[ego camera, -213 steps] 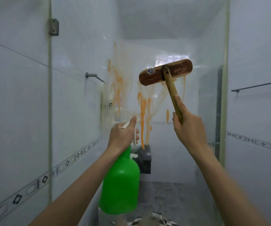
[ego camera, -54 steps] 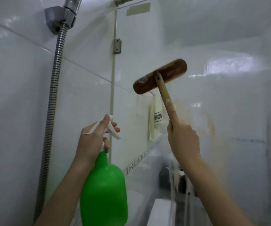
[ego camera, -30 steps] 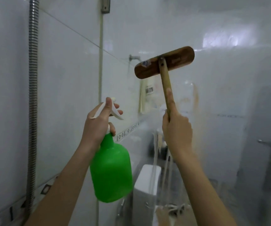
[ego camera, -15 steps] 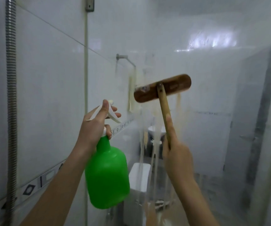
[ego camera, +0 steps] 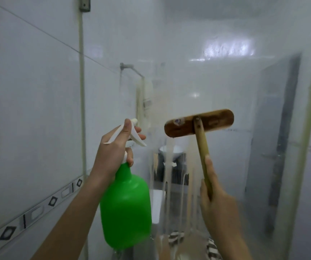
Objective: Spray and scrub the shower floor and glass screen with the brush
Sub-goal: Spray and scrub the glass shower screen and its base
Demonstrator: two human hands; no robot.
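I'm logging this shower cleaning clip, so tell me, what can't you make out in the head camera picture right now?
Head view:
- Brush bristles: face away; only its wooden back shows.
- Green spray bottle fill level: opaque plastic hides it.
- Shower floor: below the bottom edge.
- Things behind the glass screen: smeared by streaks and blur.
- Right hand: blurred; its back hides the curled fingers.

Got both bare forearms reaching up and forward from the bottom of the view, roughly side by side. My left hand (ego camera: 116,149) is wrapped round the neck of the spray bottle (ego camera: 125,209), fingers (ego camera: 130,158) curled under the trigger and one draped over the top. My right hand (ego camera: 218,199) grips the brush handle (ego camera: 201,147) low down, index finger laid straight along it.
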